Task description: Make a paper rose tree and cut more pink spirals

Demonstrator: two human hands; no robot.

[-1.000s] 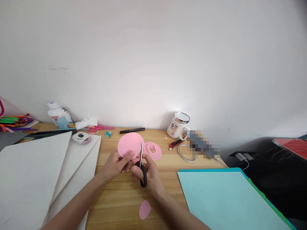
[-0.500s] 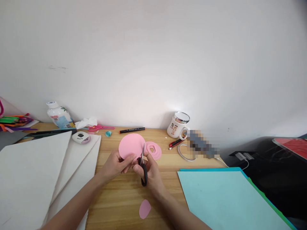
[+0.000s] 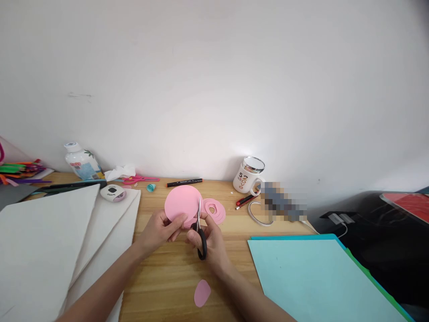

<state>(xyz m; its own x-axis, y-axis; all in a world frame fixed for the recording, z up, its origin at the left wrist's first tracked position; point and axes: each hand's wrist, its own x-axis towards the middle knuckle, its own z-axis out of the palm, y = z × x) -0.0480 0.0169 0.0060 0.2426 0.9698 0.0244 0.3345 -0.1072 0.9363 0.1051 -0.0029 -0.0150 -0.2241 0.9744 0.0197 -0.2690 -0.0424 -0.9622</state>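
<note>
Pinched between the thumb and fingers of my left hand (image 3: pixel 166 228) is a round pink paper disc (image 3: pixel 182 203), raised a little above the desk. My right hand (image 3: pixel 212 241) grips black-handled scissors (image 3: pixel 202 241), their blades pointing up along the disc's right edge. Whether the blades touch the paper I cannot tell. Behind my right fingers lie pink paper rings (image 3: pixel 217 211), partly covered by the disc. A small pink paper oval (image 3: pixel 202 293) rests on the desk nearer to me, between my forearms.
White boards (image 3: pixel 43 250) cover the left side, with a small white device (image 3: pixel 113 192) on them. Along the wall stand a bottle (image 3: pixel 82 162), pink scissors (image 3: pixel 140 179), a black marker (image 3: pixel 185 183) and a mug (image 3: pixel 249 175). Light blue sheets (image 3: pixel 321 273) lie at right.
The pink disc and my left hand have shifted slightly left, apart from my right hand. The scissors have turned a little more upright, and the oval stays put.
</note>
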